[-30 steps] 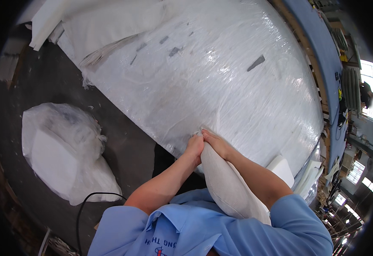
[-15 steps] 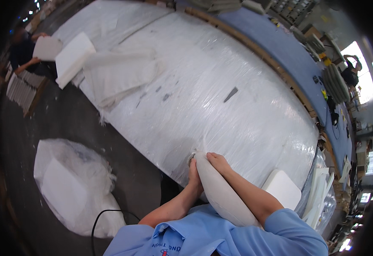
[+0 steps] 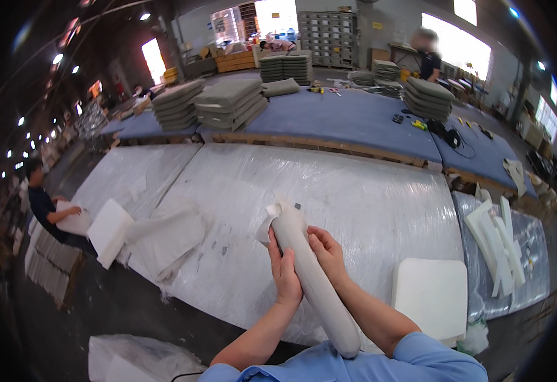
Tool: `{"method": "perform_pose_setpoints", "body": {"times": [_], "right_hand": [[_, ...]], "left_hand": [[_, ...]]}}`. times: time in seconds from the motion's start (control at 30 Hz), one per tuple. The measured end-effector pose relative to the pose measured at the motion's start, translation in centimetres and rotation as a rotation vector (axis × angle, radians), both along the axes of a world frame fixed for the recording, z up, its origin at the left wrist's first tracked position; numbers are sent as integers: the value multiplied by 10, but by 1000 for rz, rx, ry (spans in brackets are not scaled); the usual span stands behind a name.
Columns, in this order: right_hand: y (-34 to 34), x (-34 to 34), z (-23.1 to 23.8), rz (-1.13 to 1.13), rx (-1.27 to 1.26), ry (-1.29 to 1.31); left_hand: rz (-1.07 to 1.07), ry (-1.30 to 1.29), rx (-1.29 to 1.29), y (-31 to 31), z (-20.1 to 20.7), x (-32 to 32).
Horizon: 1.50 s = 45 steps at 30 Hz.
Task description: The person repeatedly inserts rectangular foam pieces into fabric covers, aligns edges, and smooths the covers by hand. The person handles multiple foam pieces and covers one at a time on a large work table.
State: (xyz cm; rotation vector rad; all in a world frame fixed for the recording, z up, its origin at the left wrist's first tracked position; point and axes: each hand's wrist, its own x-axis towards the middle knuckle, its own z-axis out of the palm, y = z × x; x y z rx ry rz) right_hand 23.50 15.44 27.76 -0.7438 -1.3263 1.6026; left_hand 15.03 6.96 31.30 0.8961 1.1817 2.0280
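- Counter: broad, pale, wrapped in shiny clear plastic.
- Blue counter: just beyond, bearing grey stacks.
- Co-worker: far left, dark shirt, holding a pale pad.
- Bag: clear plastic, lower left, beside the counter's near side, cut off by the view.
- Cloth: pale, rumpled, on the counter's left part.
- White pad: flat, counter's near right.
- Cushion: pale, long, narrow side up; slants between both hands, upper end over the counter, lower end against the blue shirt. Loose flap sticks out left at the upper end.
- Strips: white, loosely heaped, far right.
- Left hand: fingers pressed along the cushion's left side, thumb apart from them.
- Right hand: fingers bent, pressing the right side near the upper end; tips partly hidden.
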Motion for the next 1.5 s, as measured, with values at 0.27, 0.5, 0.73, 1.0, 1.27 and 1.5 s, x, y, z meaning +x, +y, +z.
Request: {"method": "perform_pose_setpoints", "body": {"times": [0.27,0.5,0.73,1.0,1.27,1.5], "right_hand": [[2,-15,-31,-122,15,10],[-7,-47,-44,-166,310,-176],[115,-35,-33,-427,442,-231],[144,-5,20,77,166,-92],[32,80,27,-176,688,112],[-14,92,75,-193,771,-103]], "left_hand": [[9,227,-220,43,-28,-56],[-37,597,-582,107,-35,-155],[-323,122,-437,122,-12,-105],[-424,298,-304,83,19,-66],[-530,383,-424,1,44,-48],[-622,355,-502,-24,71,-22]]}}
